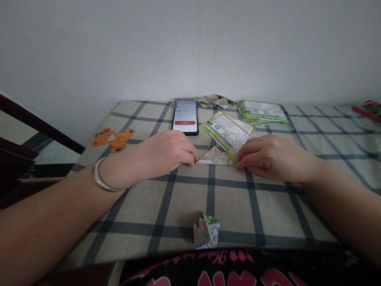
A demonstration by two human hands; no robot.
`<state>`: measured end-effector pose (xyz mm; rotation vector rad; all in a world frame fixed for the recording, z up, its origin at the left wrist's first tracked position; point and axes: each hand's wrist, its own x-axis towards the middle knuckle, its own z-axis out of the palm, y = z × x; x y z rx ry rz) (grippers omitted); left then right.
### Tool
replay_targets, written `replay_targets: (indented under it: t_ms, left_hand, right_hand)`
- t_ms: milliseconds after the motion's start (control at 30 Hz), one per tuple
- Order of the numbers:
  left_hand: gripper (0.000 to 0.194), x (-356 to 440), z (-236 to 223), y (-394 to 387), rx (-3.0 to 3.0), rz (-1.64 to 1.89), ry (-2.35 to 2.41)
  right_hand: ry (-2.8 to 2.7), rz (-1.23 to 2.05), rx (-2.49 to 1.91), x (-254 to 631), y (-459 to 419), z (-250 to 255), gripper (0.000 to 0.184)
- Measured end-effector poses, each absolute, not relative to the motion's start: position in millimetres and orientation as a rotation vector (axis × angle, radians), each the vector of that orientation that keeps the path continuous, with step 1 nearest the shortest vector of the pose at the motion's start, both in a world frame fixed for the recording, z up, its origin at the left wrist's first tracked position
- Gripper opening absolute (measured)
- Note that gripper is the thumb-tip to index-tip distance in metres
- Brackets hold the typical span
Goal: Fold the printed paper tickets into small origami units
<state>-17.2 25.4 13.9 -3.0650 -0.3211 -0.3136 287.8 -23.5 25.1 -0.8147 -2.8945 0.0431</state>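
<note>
I see the folded paper [215, 158] flat on the desk [187, 202], right between my hands. My left hand [162, 153] pinches its left end and my right hand [270, 157] pinches its right end. I think it is very light and thin, stiffer at the folds, and easy to crease or rip. The two end corners look like good spots to hold, with a soft pinch. My fingers cover both tips, so I can't see how the corners are folded. The printed sheet [229, 133] goes under or beside my right fingers; I can't tell which. The phone [185, 115], past my left hand, has a blurry top. The red thing [373, 110], far right of my right hand, is cut off.
</note>
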Motion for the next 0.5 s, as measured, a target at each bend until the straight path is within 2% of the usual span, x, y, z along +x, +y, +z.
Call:
replay_targets:
  t_ms: [267,500]
  left_hand:
    - [0.025,-8.9,15.4,13.5,-2.998,-0.373,-0.484]
    - [0.019,3.9,6.9,-0.8,-2.865,-0.405,-0.744]
  right_hand:
    - [-2.812,0.170,-0.942,284.2,-22.1,22.2,0.019]
    - [-2.625,0.042,-1.124,274.1,-20.6,9.5,0.019]
